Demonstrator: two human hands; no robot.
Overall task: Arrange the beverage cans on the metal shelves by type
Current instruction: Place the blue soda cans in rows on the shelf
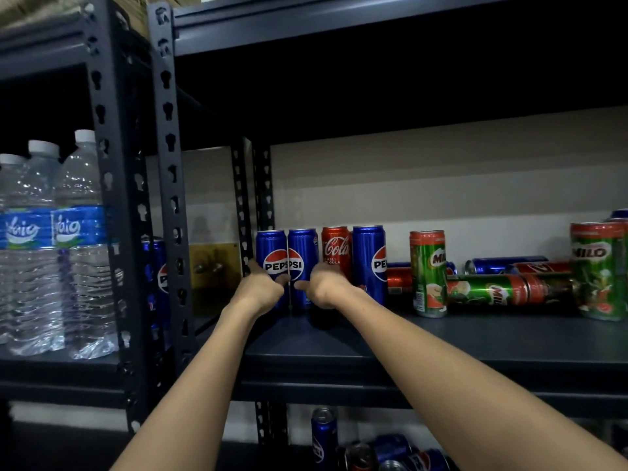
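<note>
Far left, adjacent rack: I see three clear water bottles (57, 246) with blue labels standing upright. Behind the dark upright post (170, 185), one Pepsi can (159, 266) is partly hidden.

Main metal shelf (441, 338), left end: two Pepsi cans stand upright and touching, first Pepsi can (271, 248) just beside the rear post, second Pepsi can (302, 246) to its right. My left hand (260, 288) is wrapped round the lower part of the first can, thumb pointing right across its front. My right hand (323, 283) grips the lower part of the second can, thumb pointing left. The two thumbs nearly meet.

Just right, set slightly back: an upright Coca-Cola can (336, 251). Next, a third upright Pepsi can (370, 263).

Centre-right: an upright Milo can (428, 273), with red and blue cans lying on their sides behind it. A toppled Milo can (492, 290) lies lengthwise, touching the upright one's right side. Far right: another upright Milo can (599, 270).

Lower shelf, below: several Pepsi cans (324, 433), some upright, some lying; I cannot tell the exact count.
</note>
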